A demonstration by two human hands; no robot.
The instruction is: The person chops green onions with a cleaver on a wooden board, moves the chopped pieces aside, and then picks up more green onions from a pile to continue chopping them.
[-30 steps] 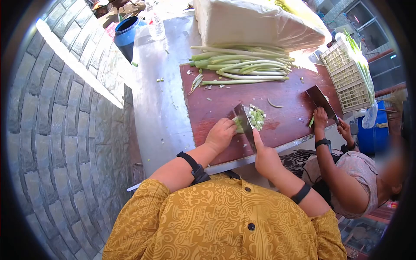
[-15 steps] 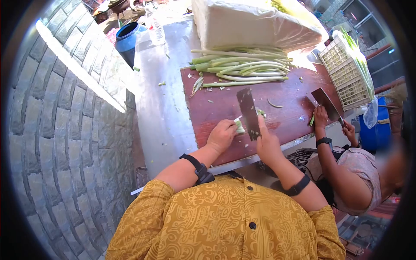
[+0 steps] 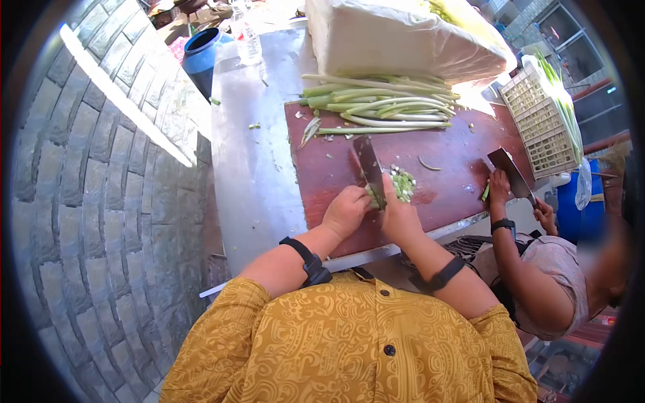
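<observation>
My right hand (image 3: 401, 220) is closed around a cleaver (image 3: 368, 168), its dark blade standing upright beside my left fingertips. Curled fingers of my left hand (image 3: 346, 211) press on a short bunch of green onions (image 3: 371, 195), most of it hidden by the hand and blade. To the right of the blade lies a small heap of chopped green onion (image 3: 403, 185). All of this rests on a reddish-brown board (image 3: 322, 168). Across its far part lies a bundle of long green onions (image 3: 383, 104).
A co-worker's hand (image 3: 498, 187) on the right steadies greens beside another cleaver (image 3: 512, 173). Behind the bundle sits a large white wrapped block (image 3: 376, 40). A white plastic crate (image 3: 541, 121), plastic bottle (image 3: 247, 40) and blue barrel (image 3: 200, 60) stand around. A brick wall (image 3: 101, 221) runs along the left.
My cleaver has moved left and turned, now close against my left fingertips. The chopped heap behind it shows more fully. My left hand has hardly moved.
</observation>
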